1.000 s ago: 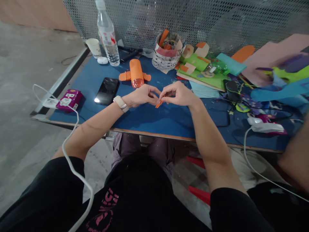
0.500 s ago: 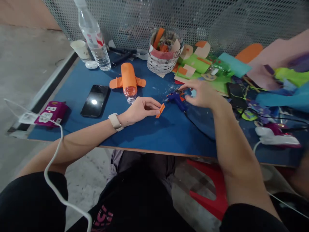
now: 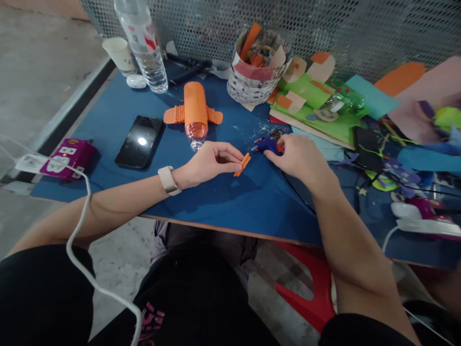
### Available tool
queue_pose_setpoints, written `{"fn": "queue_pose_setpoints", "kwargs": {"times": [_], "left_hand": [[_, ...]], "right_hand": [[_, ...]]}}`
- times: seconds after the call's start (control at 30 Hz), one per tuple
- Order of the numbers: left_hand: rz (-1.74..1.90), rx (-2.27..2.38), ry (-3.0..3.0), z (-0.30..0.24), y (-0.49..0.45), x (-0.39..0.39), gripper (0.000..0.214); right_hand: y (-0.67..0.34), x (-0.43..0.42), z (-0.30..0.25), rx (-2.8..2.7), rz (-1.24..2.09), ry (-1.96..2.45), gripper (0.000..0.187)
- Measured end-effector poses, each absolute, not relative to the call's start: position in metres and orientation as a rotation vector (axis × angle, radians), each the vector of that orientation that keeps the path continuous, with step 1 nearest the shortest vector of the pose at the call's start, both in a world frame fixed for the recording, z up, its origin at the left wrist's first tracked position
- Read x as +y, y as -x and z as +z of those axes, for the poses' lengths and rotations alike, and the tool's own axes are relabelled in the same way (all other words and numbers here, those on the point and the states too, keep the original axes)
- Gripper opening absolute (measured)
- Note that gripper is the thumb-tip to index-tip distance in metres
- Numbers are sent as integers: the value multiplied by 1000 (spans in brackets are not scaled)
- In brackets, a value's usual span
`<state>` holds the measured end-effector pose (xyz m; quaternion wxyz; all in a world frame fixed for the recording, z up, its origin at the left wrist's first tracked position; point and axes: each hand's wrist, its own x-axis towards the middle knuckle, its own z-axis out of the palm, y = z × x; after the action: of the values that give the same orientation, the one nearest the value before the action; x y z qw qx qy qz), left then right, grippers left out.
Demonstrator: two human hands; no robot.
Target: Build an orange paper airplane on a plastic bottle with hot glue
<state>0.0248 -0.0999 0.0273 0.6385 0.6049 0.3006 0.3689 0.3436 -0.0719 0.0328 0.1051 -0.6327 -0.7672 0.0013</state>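
My left hand [image 3: 211,164] pinches a small folded orange paper piece [image 3: 242,165] just above the blue table [image 3: 223,202]. A pale watch sits on that wrist. My right hand [image 3: 298,156] is closed around a blue glue gun [image 3: 266,144] lying on the table, a black cord running from it towards me. Behind my left hand lies a plastic bottle wrapped in orange paper with pleated orange wings [image 3: 193,114].
A black phone [image 3: 139,142], a purple power strip [image 3: 66,156] with a white cable, a water bottle [image 3: 144,43], a paper cup [image 3: 115,54] and a white case stand at left. A woven paper basket [image 3: 257,72] and coloured paper sheets [image 3: 317,101] crowd the back right. A second glue gun [image 3: 421,214] lies at right.
My right hand left the orange piece, reached right to the blue glue gun and closed on it. My left hand stayed holding the orange piece. The camera shifted slightly.
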Motion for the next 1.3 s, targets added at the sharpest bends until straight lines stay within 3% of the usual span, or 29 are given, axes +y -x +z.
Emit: {"fn": "queue_pose_setpoints", "kwargs": {"times": [0.37,0.6,0.8,1.07,1.3], "left_hand": [[850,675,-1320,30,-26,-100,29],[841,641,-1169,30,-28,-95,35],[888,691,-1235,26,-24,-90,33],[1001,783,-1257,15,-11,-59,30],[1000,714,-1352,20,-8,-67,25]], "right_hand": [[-340,-79,61,-2019,117,1727,41],[-334,-85,74,-1634,766,1439,48],[-318,-88,75,-1469,989,1282,47],[-301,-96,63,-1464,952,1178,74],[-303,-97,49,-1441,881,1167,70]]}}
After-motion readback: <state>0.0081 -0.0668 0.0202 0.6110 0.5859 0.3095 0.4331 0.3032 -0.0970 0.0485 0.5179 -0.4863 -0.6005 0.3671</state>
